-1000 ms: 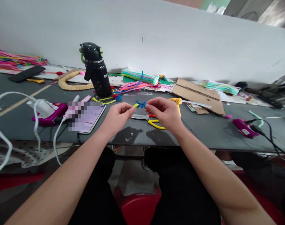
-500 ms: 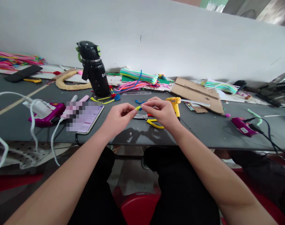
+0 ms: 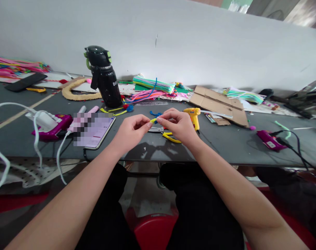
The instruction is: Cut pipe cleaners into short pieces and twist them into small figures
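Above the middle of the desk, my left hand (image 3: 130,133) pinches the yellow end of a small yellow-and-blue pipe cleaner piece (image 3: 153,120). Opposite it, the thumb and fingers of my right hand (image 3: 182,127) close on the blue side of the same piece. Some blue pipe cleaner (image 3: 155,113) shows just beyond my fingertips; how it joins the piece is too small to tell. Beneath my hands lie pliers with yellow handles (image 3: 171,138), partly covered by my right hand. A yellow glue gun (image 3: 194,116) is right behind that hand.
A black bottle (image 3: 105,81) and a phone (image 3: 100,133) are at the left, near a purple power adapter (image 3: 65,126) with white cables. Pipe cleaner bundles (image 3: 154,84) lie along the wall. Cardboard (image 3: 220,104) and another purple adapter (image 3: 269,140) are to the right.
My hands stay in nearly the same place. The right fingers have shifted slightly around the piece, and a bit more blue shows behind them.
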`<state>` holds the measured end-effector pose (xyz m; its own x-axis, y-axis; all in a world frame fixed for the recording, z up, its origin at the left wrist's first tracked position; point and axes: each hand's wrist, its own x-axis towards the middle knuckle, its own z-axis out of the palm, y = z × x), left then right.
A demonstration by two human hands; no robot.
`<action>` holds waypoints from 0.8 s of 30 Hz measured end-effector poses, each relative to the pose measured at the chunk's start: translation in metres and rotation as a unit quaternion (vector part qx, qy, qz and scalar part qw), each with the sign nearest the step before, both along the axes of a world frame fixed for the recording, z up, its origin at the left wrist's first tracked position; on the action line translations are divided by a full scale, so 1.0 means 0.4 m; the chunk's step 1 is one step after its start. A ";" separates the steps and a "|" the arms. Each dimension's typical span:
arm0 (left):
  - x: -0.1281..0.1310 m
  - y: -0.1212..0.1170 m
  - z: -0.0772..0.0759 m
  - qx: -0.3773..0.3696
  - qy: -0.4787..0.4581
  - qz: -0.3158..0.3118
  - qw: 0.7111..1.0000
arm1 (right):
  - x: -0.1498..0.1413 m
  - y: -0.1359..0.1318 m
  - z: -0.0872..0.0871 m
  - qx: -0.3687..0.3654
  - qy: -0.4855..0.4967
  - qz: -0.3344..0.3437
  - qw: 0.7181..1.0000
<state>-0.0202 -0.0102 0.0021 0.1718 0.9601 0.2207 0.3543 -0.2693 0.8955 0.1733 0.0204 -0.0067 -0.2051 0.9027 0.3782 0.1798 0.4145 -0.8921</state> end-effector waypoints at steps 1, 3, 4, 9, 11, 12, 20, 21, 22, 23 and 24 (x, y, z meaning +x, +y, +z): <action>0.000 -0.001 0.001 -0.002 0.000 0.001 1.000 | 0.000 0.000 0.000 0.002 -0.002 0.000 1.000; 0.001 -0.003 0.005 -0.009 0.001 0.007 1.000 | 0.002 -0.001 0.002 0.006 -0.008 0.004 1.000; 0.001 -0.004 0.006 -0.013 0.001 0.010 1.000 | 0.004 -0.001 0.005 0.007 -0.011 0.008 1.000; 0.003 -0.007 0.010 -0.027 -0.005 0.016 0.999 | 0.019 -0.007 0.016 0.030 -0.040 0.030 0.998; 0.002 -0.007 0.009 -0.022 -0.001 0.014 1.000 | 0.023 -0.009 0.017 0.047 -0.061 0.027 0.997; 0.002 -0.007 0.008 -0.019 0.002 0.012 1.000 | 0.023 -0.010 0.018 0.054 -0.069 0.024 0.996; 0.002 -0.007 0.007 -0.002 0.019 0.003 1.000 | 0.008 -0.011 0.014 0.034 -0.047 0.026 0.998; 0.002 -0.007 0.007 -0.002 0.017 0.002 1.000 | 0.007 -0.011 0.013 0.032 -0.045 0.028 0.998; 0.002 -0.007 0.007 -0.003 0.016 0.002 1.000 | 0.007 -0.011 0.012 0.031 -0.044 0.029 0.998; 0.001 -0.008 0.008 -0.006 0.014 0.001 1.000 | 0.008 -0.011 0.012 0.030 -0.043 0.030 0.998; 0.001 -0.008 0.008 -0.009 0.012 0.001 1.000 | 0.009 -0.011 0.012 0.030 -0.042 0.030 0.998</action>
<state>-0.0197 -0.0133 0.0054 0.1742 0.9643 0.1996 0.3765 -0.2525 0.8913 0.1768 0.0161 -0.0020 -0.2921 0.8639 0.4104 0.2258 0.4793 -0.8481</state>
